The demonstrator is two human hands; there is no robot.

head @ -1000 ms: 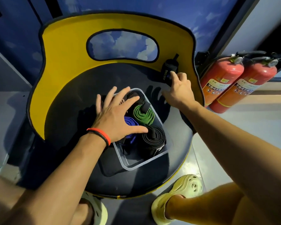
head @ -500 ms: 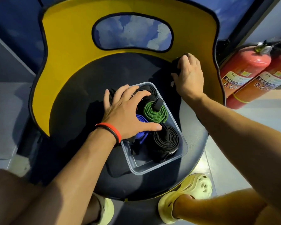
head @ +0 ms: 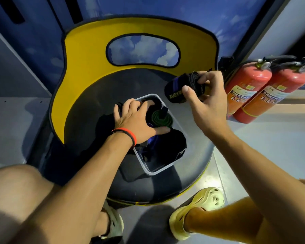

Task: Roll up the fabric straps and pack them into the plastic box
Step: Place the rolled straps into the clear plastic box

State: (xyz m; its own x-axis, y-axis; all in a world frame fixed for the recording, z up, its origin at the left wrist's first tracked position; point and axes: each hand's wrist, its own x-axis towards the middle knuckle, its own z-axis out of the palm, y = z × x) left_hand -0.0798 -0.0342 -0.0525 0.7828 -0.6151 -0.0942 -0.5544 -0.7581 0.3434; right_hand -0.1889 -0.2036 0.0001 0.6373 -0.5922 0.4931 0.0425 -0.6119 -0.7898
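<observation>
A clear plastic box (head: 158,170) sits on the dark round seat (head: 88,131) of a yellow-backed chair. Inside it are a rolled green strap (head: 161,118), a rolled black strap (head: 176,143) and a blue strap (head: 154,140), partly hidden. My left hand (head: 136,120) lies flat over the box's left side, fingers pressing on the black rolls at its far end. My right hand (head: 204,101) holds a rolled black strap with a purple stripe and yellow lettering (head: 181,88) in the air, just beyond the box's far right corner.
Two red fire extinguishers (head: 253,88) stand on the floor right of the chair. The yellow chair back (head: 84,71) curves behind and to the left of the box. My feet in pale foam shoes (head: 201,206) are in front of the seat.
My right hand has picked the black and purple roll off the back right of the seat and lifted it toward the box. My left hand has stayed on the box.
</observation>
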